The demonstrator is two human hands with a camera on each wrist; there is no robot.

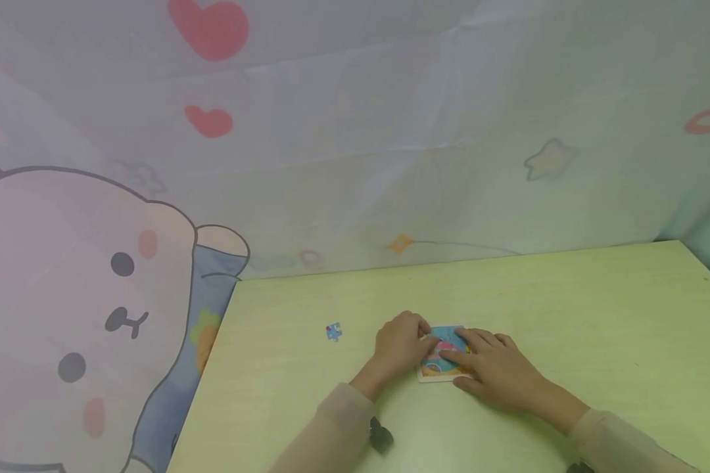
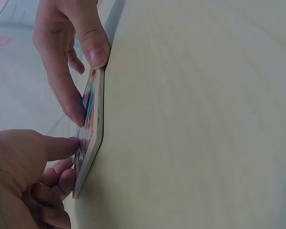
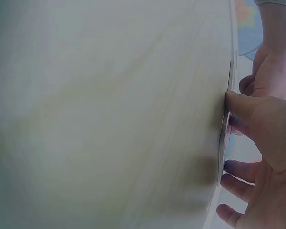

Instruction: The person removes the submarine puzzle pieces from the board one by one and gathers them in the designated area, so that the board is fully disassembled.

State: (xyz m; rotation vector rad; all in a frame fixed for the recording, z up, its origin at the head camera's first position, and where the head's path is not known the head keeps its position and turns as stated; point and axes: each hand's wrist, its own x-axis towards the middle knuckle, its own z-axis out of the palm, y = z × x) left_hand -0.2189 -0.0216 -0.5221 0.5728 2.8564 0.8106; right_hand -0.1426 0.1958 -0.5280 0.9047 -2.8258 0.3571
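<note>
A small square jigsaw puzzle point(image 1: 442, 370) with a blue, pink and orange picture and a pale border lies flat on the table. At its left side my left hand point(image 1: 403, 340) has its thumb on the picture and its other fingers curled against the edge, as the left wrist view shows. My right hand point(image 1: 501, 369) holds the puzzle from the right, thumb at the near edge and index finger pressed on the picture. Its remaining fingers reach the far right side. Both hands cover parts of the picture.
A loose jigsaw piece point(image 1: 334, 331), blue with pink, lies on the light yellow-green table point(image 1: 597, 315) left of the hands. Behind the table hangs a printed cloth point(image 1: 343, 197) with hearts and a star, and a large cartoon animal at left.
</note>
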